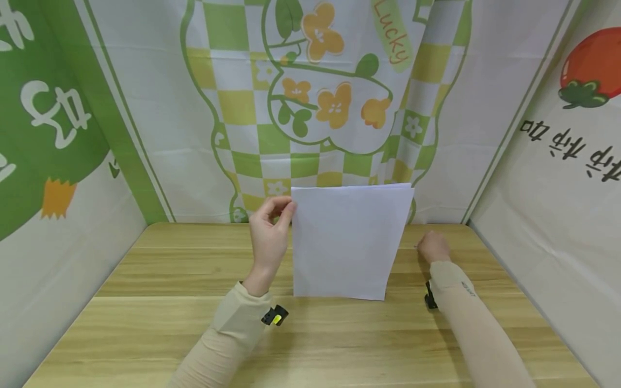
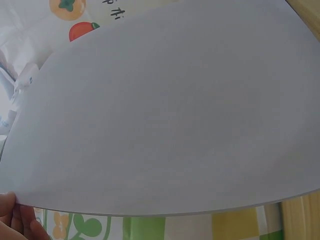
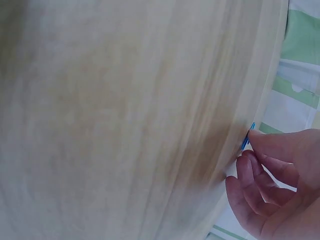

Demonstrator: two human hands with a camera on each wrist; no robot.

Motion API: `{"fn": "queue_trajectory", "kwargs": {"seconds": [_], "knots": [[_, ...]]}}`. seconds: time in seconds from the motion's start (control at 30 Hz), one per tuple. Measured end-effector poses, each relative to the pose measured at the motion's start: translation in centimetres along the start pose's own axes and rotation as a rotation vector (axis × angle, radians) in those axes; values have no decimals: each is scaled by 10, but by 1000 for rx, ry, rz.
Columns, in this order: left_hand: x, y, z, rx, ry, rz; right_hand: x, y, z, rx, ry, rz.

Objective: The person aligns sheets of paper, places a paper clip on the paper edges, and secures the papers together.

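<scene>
My left hand [image 1: 271,231] pinches white paper sheets [image 1: 346,242] between thumb and fingers, near the top of their left edge. The paper stands upright over the table, and a doubled edge at its top right corner shows more than one sheet. In the left wrist view the paper fills most of the picture, with the fingertips [image 2: 10,205] at its lower left corner. My right hand [image 1: 434,247] is low at the table's far right. Its thumb and forefinger pinch a small blue paper clip [image 3: 245,143], partly hidden by the fingers.
The wooden table [image 1: 194,258] runs back to a patterned curtain [image 1: 320,134]. Printed cloth walls [image 1: 538,178] close off both sides. Each sleeved wrist wears a black clip-like mount [image 1: 275,315].
</scene>
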State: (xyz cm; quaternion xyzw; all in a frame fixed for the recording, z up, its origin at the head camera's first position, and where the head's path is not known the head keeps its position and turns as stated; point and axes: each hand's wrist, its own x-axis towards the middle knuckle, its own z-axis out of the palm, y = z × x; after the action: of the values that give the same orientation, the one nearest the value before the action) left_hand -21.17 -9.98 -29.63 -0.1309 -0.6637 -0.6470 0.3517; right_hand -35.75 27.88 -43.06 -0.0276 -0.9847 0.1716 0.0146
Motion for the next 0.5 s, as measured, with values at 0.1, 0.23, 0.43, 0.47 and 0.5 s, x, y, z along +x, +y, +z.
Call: {"fn": "queue_trajectory", "kwargs": {"seconds": [0.1,0.23,0.43,0.47,0.5], "knots": [[0,-1,0,-4,0,-3,-3,-3,0,-21,0,3],[0,-2,0,-5,1,-4,-3,-2,2,-45,23,-17],[1,-3,1,-4,4,5,-5,-2,2,-24,14,-20],[1,-3,1,-6,4,5,-5,-2,1,-16,10,-24],[1,-3,1,-8,3,7,-4,-1,1,-11,9,-32]]}}
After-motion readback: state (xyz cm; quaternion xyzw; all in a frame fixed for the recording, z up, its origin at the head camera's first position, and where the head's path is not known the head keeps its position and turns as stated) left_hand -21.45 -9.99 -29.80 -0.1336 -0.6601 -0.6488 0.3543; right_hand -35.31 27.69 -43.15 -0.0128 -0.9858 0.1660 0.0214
